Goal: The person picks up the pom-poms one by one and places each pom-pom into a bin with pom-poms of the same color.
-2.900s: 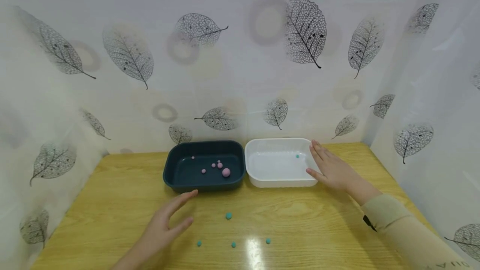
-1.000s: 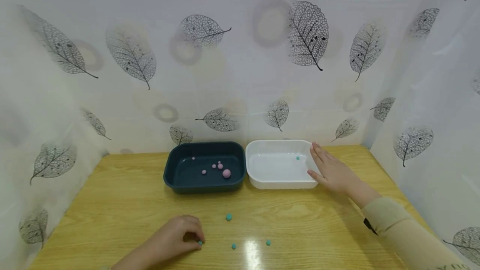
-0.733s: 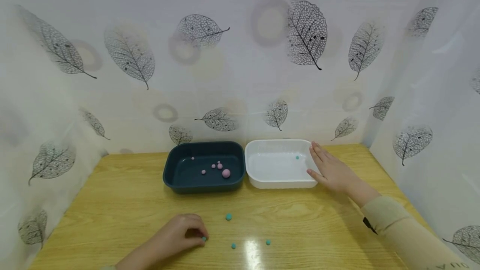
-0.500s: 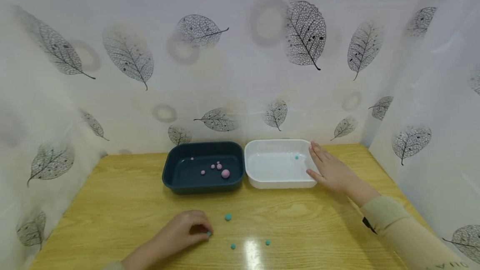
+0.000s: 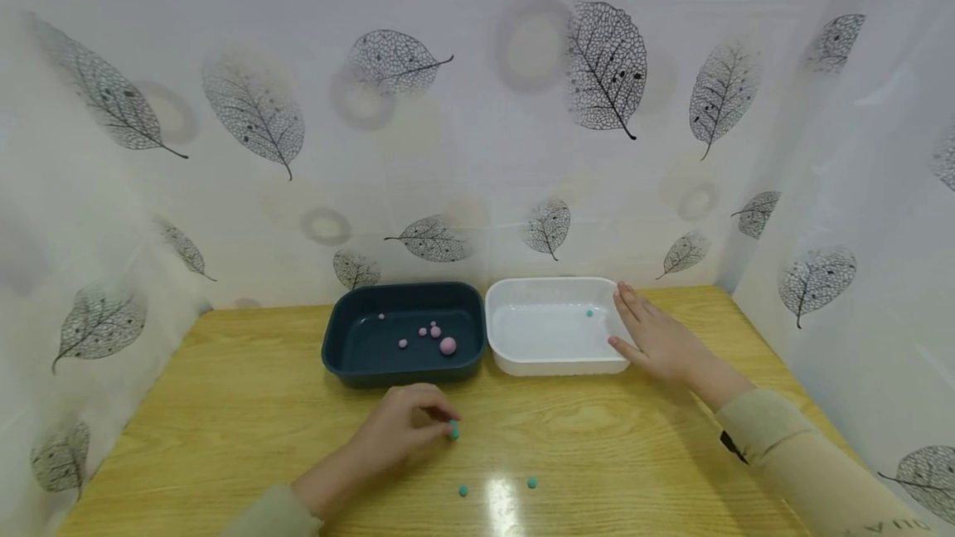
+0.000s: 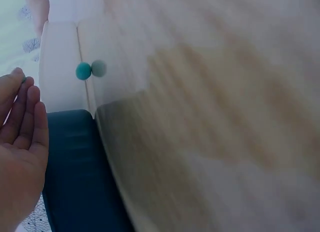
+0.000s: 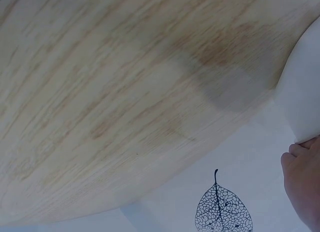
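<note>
My left hand pinches a small teal ball between thumb and fingertips, raised above the table. From the head view it overlaps a larger teal ball; in the left wrist view that larger teal ball lies apart on the wood. My right hand rests on the right rim of a white tray, its fingers straight. One teal ball is inside that tray. Nearer the front lie two more teal balls, a left one and a right one.
A dark teal tray stands directly left of the white one, with several pink balls of differing sizes inside. Both trays sit at the back of the wooden table. A leaf-print curtain hangs behind and at both sides.
My left hand reached down, pinched the leftmost teal ball off the table, and carried it up and rightwards towards the larger one. The right hand has stayed on the white tray.
</note>
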{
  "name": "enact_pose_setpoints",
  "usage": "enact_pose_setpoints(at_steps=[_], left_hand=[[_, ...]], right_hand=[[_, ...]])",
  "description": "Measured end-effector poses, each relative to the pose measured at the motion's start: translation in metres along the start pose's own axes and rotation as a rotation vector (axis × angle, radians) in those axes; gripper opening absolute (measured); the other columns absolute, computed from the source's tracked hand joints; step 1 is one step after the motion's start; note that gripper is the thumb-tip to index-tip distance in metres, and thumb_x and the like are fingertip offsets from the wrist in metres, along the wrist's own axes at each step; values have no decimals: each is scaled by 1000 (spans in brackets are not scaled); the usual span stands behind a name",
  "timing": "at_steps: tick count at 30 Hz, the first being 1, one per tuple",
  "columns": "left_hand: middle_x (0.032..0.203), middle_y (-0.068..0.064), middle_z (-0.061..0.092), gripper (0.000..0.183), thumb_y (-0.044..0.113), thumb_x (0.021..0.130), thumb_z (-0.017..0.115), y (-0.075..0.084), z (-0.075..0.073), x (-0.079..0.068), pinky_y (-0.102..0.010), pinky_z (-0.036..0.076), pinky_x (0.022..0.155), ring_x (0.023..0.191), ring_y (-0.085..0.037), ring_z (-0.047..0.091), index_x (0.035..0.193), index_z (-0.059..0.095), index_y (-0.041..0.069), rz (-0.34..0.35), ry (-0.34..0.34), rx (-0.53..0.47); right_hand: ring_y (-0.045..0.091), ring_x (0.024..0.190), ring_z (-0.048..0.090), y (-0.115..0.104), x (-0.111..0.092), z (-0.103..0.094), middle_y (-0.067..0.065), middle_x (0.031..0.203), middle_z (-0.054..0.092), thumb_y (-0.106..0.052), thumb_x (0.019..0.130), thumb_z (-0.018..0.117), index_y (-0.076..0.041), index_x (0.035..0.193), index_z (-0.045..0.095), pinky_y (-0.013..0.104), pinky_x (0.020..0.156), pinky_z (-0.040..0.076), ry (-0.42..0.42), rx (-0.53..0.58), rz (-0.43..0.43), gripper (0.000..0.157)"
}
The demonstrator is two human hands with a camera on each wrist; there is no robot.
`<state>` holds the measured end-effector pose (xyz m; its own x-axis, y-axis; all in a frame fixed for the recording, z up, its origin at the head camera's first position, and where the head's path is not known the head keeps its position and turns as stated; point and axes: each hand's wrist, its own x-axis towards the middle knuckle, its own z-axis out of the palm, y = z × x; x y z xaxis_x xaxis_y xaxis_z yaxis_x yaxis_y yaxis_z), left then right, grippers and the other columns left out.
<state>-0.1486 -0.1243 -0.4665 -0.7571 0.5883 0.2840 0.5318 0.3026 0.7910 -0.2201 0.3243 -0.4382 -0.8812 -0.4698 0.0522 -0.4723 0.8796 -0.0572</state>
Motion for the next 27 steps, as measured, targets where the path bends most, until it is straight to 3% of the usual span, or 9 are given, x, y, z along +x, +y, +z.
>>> enact_pose_setpoints(at_steps=[13, 19, 27], left_hand=[[101, -5, 81, 11, 2, 92, 81, 11, 2, 40, -25, 63, 86, 92, -14, 73, 103, 81, 5, 52, 33, 45], [103, -4, 80, 11, 4, 94, 79, 19, 2, 60, -25, 63, 85, 92, -8, 71, 105, 81, 7, 32, 33, 13], [105, -10, 79, 13, 4, 96, 78, 19, 0, 86, -26, 63, 84, 91, -10, 72, 108, 81, 5, -2, 63, -30]], right_hand=[[52, 160, 19, 2, -1, 0, 34, 173, 13, -42, 112, 48, 16, 161, 22, 63, 129, 26, -4, 14, 5, 81], [52, 160, 19, 2, -2, 0, 34, 173, 14, -43, 112, 48, 16, 161, 23, 63, 129, 26, -5, 15, 6, 81], [52, 160, 20, 0, -1, -2, 34, 173, 15, -42, 111, 49, 17, 161, 23, 63, 129, 26, 3, 26, 2, 81]])
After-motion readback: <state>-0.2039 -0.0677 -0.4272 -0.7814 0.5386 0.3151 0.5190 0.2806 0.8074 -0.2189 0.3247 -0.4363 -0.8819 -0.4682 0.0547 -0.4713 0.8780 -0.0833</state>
